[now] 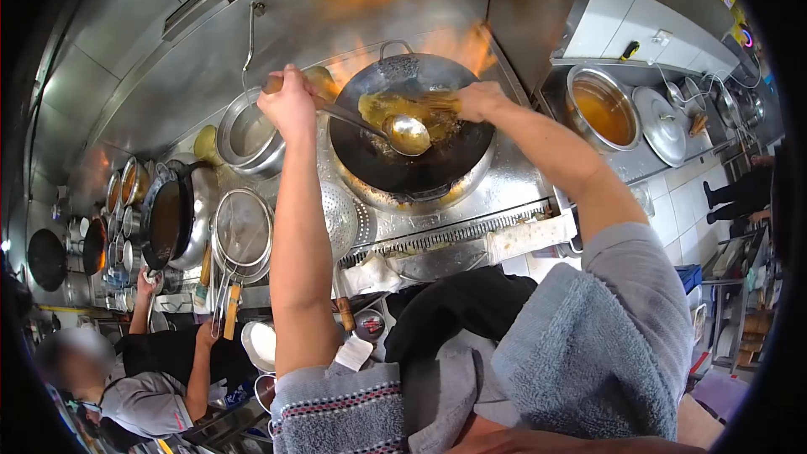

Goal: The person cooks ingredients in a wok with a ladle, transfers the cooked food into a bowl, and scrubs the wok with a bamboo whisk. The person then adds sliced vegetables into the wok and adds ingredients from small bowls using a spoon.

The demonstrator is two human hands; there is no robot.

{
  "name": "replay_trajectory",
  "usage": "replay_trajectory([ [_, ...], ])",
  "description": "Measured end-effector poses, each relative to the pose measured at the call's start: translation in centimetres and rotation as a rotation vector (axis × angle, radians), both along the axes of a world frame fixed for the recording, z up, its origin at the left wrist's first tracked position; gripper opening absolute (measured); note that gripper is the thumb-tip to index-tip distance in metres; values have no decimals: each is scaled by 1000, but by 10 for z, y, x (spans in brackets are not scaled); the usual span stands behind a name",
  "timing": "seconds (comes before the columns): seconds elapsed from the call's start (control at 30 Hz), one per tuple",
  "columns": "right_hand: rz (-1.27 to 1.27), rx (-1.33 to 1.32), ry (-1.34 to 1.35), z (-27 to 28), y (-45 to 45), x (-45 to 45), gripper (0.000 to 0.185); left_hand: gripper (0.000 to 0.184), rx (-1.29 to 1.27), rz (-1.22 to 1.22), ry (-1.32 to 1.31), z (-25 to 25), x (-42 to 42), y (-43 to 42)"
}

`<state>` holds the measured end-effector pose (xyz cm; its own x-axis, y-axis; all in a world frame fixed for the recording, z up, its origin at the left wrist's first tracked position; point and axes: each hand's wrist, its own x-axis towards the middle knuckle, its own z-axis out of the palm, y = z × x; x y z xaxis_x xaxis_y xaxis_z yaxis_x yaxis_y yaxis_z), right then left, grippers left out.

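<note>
My left hand (290, 105) is closed around the wooden-ended handle of a metal ladle (409, 134). The ladle's bowl hangs inside a large black wok (370, 155) on a burner, with flames behind it. Over the wok's right side, my right hand (483, 102) is closed on a blurred, brown, streaked bundle (433, 102) that resembles a bamboo wok brush. Its far end reaches into a yellow-brown patch next to the ladle bowl. My fingers hide the near end of the bundle.
A pot of amber liquid (602, 109) and a metal lid (661, 124) stand to the right. On the left are a steel pot (250, 136), a mesh strainer (243, 231) and a perforated skimmer (338, 219). A co-worker (155, 391) is at the lower left, hands near the counter.
</note>
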<state>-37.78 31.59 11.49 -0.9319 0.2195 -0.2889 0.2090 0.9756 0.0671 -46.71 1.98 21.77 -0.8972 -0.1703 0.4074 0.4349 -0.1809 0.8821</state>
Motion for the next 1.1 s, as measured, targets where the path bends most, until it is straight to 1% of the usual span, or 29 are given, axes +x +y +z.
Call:
replay_trajectory([
  [0.03,21,-80,67,8,-21,14,36,30,70,-12,-21,6,-4,7],
  [0.07,43,-163,132,11,-47,29,37,30,72,-10,-22,10,-11,14],
  [0.1,37,-251,-19,-3,-68,28,37,29,15,24,-6,13,-19,18],
  [0.13,27,-344,-172,-30,-85,29,38,28,-48,54,8,16,-23,21],
  [0.17,83,-311,124,-78,-83,39,36,24,-30,-23,-28,27,-23,22],
  [0.2,77,-327,127,-77,-70,35,36,24,-47,-28,-27,28,-25,23],
  [0.27,208,35,-54,-59,-28,-1,32,22,-55,-35,-45,33,-35,30],
  [0.33,153,205,-110,-25,-16,-28,30,22,-63,0,-49,27,-49,33],
  [0.37,148,200,-107,-20,-15,-31,30,21,-74,28,-49,29,-52,34],
  [0.43,98,-11,75,-11,-13,-34,30,22,-79,33,-55,29,-59,32],
  [0.47,79,-100,136,-4,-39,-15,30,22,-84,45,-62,27,-62,30],
  [0.5,99,-174,79,-22,-57,-8,31,21,-99,44,-73,24,-71,27],
  [0.53,129,-184,-3,-50,-79,2,34,21,-104,40,-74,22,-74,24],
  [0.57,128,-169,-22,-81,-81,4,36,20,-90,50,-73,23,-76,21],
  [0.6,125,-157,-41,-77,-82,14,37,19,-78,58,-72,24,-79,18],
  [0.63,91,-137,-26,-65,-63,15,37,21,-103,87,-99,24,-81,15],
  [0.67,85,-146,-9,-80,-36,-7,36,21,-112,81,-104,21,-82,12],
  [0.7,234,61,-100,-67,-21,-27,55,21,-88,87,-91,19,-82,10],
  [0.73,110,120,-184,-55,-19,-44,50,21,-58,95,-73,17,-84,9],
  [0.8,-92,-72,-124,-19,-25,-45,31,21,-76,116,-80,16,-88,10],
  [0.87,165,-110,71,-29,-48,-23,34,21,-72,120,-68,15,-87,11],
  [0.9,181,-176,6,-11,-75,3,41,21,-70,125,-69,16,-85,12],
  [0.93,234,-253,166,-63,-91,12,49,22,-88,126,-85,18,-82,16],
  [0.97,174,-141,22,-81,-85,5,49,23,-100,129,-96,23,-81,18],
  [1.0,112,-34,-125,-82,-79,5,49,23,-100,134,-97,20,-81,17],
  [1.03,164,-34,-100,-78,-58,3,44,24,-113,116,-83,16,-79,16],
  [1.07,212,-30,-66,-60,-32,-9,40,25,-123,93,-60,19,-80,19],
  [1.1,205,72,-98,-68,-14,-36,32,25,-119,90,-56,22,-77,23],
])
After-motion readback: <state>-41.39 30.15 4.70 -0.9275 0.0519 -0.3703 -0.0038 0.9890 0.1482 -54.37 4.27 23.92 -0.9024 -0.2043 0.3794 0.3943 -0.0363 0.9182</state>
